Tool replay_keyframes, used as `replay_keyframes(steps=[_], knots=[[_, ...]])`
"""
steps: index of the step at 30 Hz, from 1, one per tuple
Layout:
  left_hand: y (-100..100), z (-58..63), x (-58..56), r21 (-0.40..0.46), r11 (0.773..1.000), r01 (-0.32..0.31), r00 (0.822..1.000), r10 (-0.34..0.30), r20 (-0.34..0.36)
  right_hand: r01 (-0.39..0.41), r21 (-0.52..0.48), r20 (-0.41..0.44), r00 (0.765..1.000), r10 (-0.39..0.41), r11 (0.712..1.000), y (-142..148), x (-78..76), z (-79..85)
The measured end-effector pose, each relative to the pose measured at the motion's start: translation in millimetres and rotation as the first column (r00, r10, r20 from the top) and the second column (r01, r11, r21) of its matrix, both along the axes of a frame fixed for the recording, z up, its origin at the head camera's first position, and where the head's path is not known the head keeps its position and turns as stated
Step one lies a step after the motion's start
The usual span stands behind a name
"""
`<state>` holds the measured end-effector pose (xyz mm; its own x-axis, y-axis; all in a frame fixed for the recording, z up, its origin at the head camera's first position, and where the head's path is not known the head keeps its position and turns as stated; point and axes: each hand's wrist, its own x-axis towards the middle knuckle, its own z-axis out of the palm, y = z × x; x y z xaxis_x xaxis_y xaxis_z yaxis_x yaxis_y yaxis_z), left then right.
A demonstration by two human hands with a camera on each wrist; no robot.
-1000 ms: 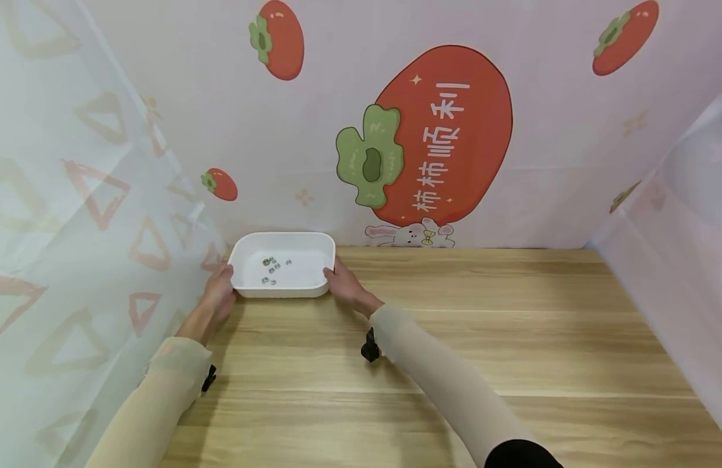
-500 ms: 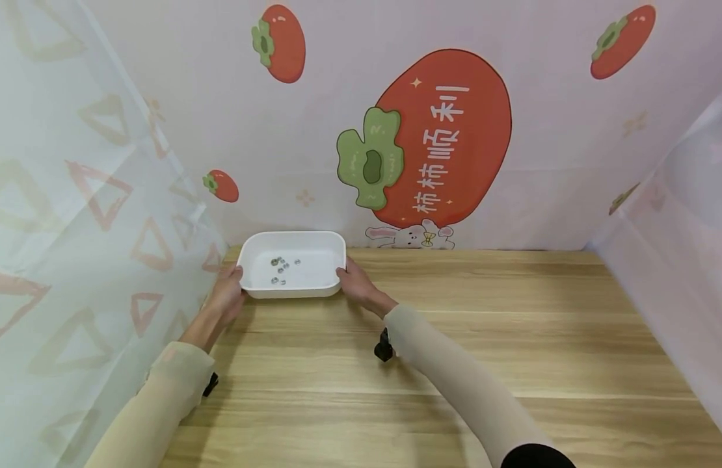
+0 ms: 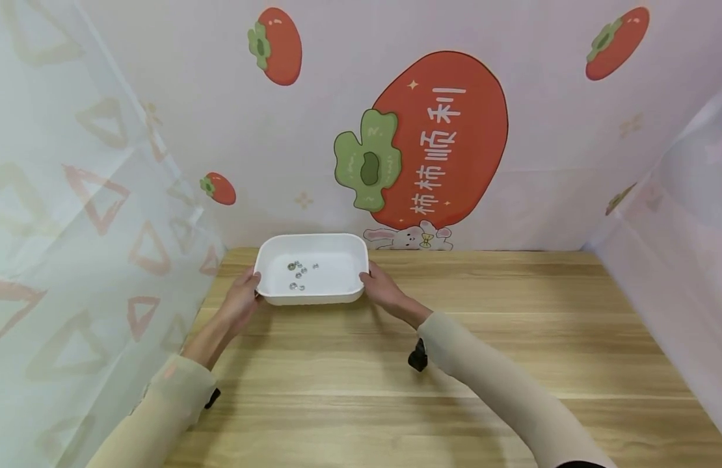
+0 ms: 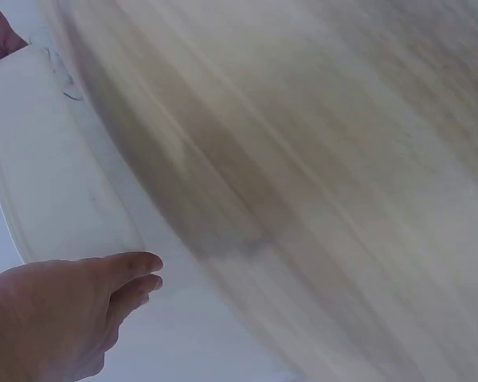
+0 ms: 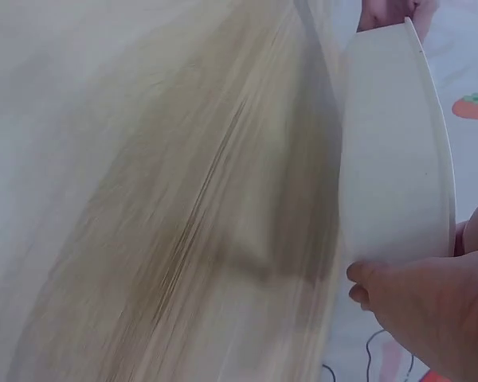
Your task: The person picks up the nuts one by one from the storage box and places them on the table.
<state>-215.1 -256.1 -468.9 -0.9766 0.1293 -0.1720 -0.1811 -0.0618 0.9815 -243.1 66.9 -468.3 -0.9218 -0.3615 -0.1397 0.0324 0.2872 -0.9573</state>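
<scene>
The white tray [image 3: 337, 273] has slid rightward along the back of the table since a second ago, and both hands have travelled with it. It is a plain, shallow, glossy thing, an oblong with rounded corners, a smooth rim and low walls that look blank from the wrist views. On its floor, left of centre, lies a loose scatter of small, shiny, clear-looking pieces [image 3: 293, 286] (one has a brownish tint, though they are too tiny to make out properly). The left hand [image 3: 242, 296] grips the left end, closed about the wall with its thumb at the rim; the right hand [image 3: 384, 287] pinches the other end likewise. The tray is at the far left of the wood-grained tabletop [image 3: 349, 403], before a pale backdrop [image 3: 279, 149] printed with a big red persimmon [image 3: 478, 143].
</scene>
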Motion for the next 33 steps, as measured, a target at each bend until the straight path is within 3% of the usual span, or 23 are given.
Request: replay_keyframes(steps=[13, 19, 26, 33], knots=[[44.4, 13.3, 25.6, -0.094, 0.995, 0.037, 0.999, -0.039, -0.020, 0.085, 0.085, -0.001, 0.996, -0.085, 0.993, 46.3, 27.4, 14.0], [58.8, 16.7, 35.9, -0.127, 0.990, 0.069, 0.997, -0.074, -0.030, 0.089, 0.110, -0.027, 0.996, -0.086, 0.990, 66.4, 40.8, 16.9], [75.4, 16.6, 44.2, -0.139, 0.982, 0.132, 0.988, -0.141, -0.060, 0.113, 0.081, -0.042, 0.993, -0.110, 0.990, 90.1, 53.5, 17.2], [92.5, 14.2, 57.0, -0.178, 0.976, 0.123, 0.989, -0.136, -0.065, 0.122, 0.071, -0.054, 0.992, -0.118, 0.990, 109.8, 72.9, 16.8]])
